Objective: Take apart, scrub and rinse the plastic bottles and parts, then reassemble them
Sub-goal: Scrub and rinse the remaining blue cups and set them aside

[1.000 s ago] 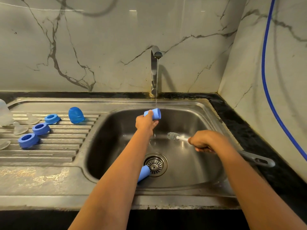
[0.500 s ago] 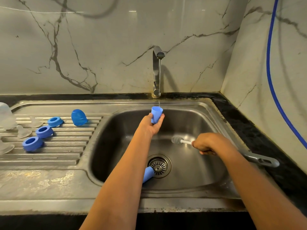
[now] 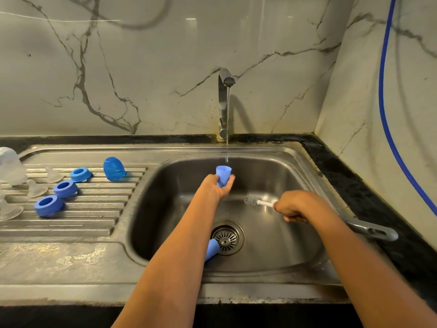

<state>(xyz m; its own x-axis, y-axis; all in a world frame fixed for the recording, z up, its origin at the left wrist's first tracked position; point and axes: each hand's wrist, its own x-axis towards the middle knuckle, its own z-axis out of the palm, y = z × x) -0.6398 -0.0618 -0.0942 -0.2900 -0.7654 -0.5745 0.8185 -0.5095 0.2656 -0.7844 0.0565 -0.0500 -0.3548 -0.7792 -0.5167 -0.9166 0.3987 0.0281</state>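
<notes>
Nearest the body, under the left forearm and closer in than either hand, a second blue piece (image 3: 211, 248) lies on its side on the floor of the sink (image 3: 295, 259). It touches the edge of the drain strainer (image 3: 227, 237), and the arm hides its lower part.

Beyond the strainer and to its right, the right hand (image 3: 298, 205) is clenched, knuckles up, round the shaft of the brush (image 3: 253, 201). The bristle head juts from the fist toward the left hand. The grey handle end (image 3: 376, 232) pokes out behind the wrist, over the sink's right rim.

Farther on, just left of the bristles, the left hand (image 3: 216, 188) cups and grips the lower part of the blue cup (image 3: 223, 177). The cup stands upright with its mouth up, directly beneath the thin stream of water (image 3: 227, 138).

Well to the left of that hand, the ribbed draining board (image 3: 94, 221) carries three blue rings (image 3: 65, 188) in a slanting row. A blue dome cap (image 3: 113, 168) sits on the side nearest the sink. Clear teats (image 3: 36, 188) lie beside the rings, and a clear bottle (image 3: 10, 166) stands at the far left edge.

Straight beyond the left hand, the tap (image 3: 223, 102) rises from the back rim against the marbled wall (image 3: 142, 67). A blue hose (image 3: 384, 102) runs down the side wall, far right of the right hand.
</notes>
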